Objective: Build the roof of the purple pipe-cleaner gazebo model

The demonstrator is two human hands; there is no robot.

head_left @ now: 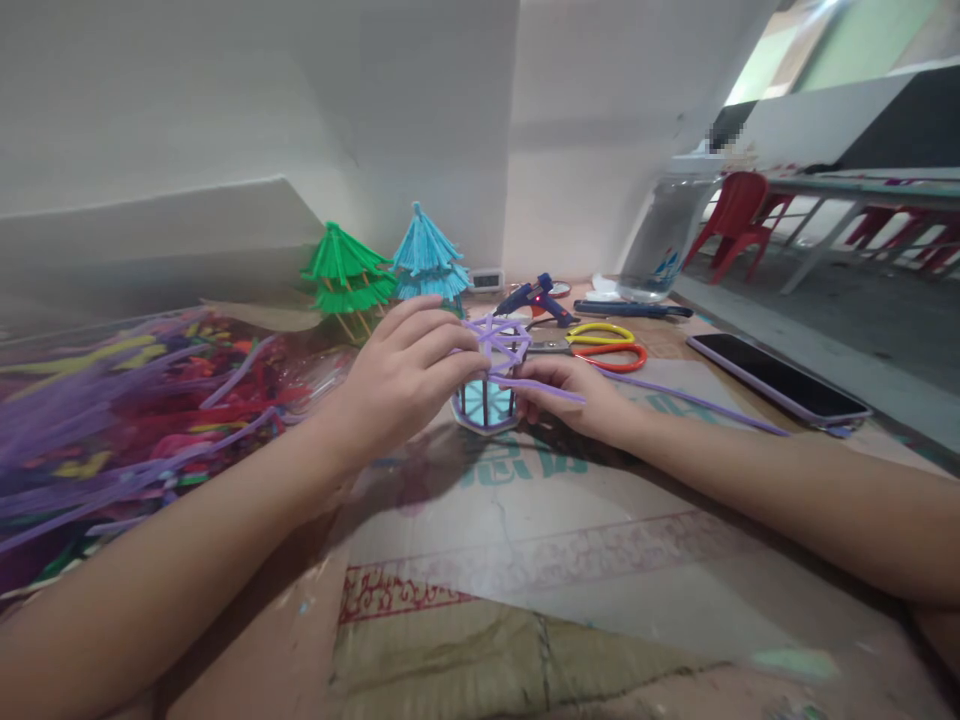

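Observation:
A small purple pipe-cleaner frame (pixel 499 340) with dark posts stands on a light-blue octagonal base (pixel 480 405) between my hands. My left hand (pixel 420 365) reaches over its left side, fingers closed together at the purple top. My right hand (pixel 562 395) is closed around the right side of the frame, near a post. A loose purple strip (pixel 544 388) sticks out to the right in front of my right fingers. The tips of my left fingers are partly hidden behind the frame.
Green (pixel 345 265) and blue (pixel 429 255) tiered models stand behind. Scissors (pixel 609 345), a glue gun (pixel 536 297), a cutter (pixel 634 309), a phone (pixel 780 380) and a clear bottle (pixel 664 240) lie or stand right. Colourful pipe cleaners (pixel 142 410) pile up left.

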